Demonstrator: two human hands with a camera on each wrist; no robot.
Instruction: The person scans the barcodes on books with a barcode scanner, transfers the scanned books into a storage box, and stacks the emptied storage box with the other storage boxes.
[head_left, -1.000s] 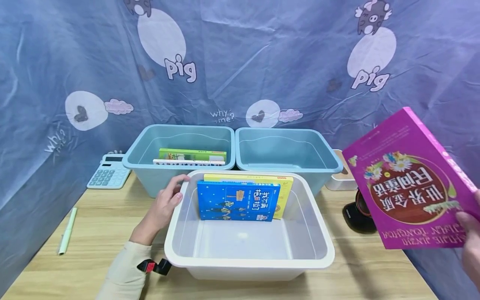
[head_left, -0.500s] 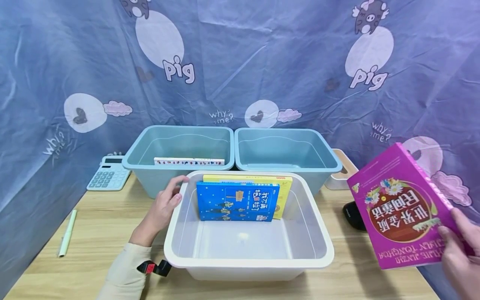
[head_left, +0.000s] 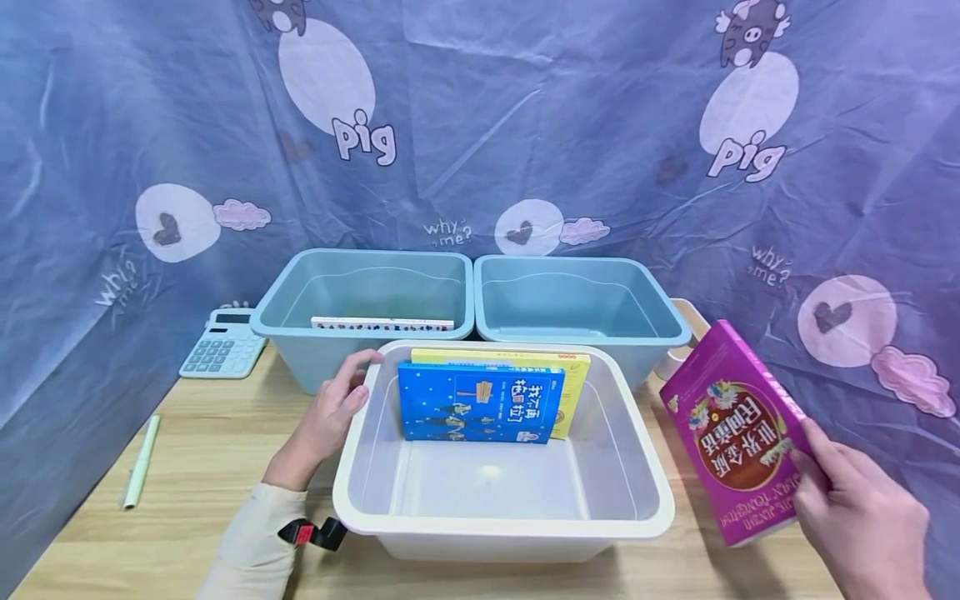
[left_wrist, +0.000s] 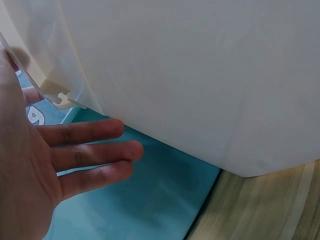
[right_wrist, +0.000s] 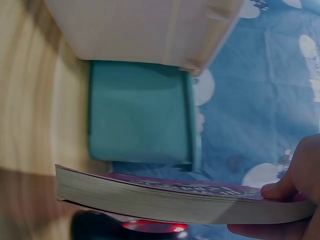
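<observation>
My right hand grips a thick purple book by its near right corner, thumb on the front cover. The book is tilted, to the right of a white storage bin; its page edges show in the right wrist view. At the bin's left rim is my left hand, thumb and index finger holding the rim while the other fingers extend straight below it. Inside the bin, a blue book stands upright before a yellow book.
Behind stand two teal bins, the left one with a white-edged book inside, the right one beside it. A calculator and a green pen lie left. A black object and wooden-topped box are right.
My right hand has brought the purple book leftward and down, closer to the white bin. The green book no longer shows in the left teal bin. My left hand stays at the rim.
</observation>
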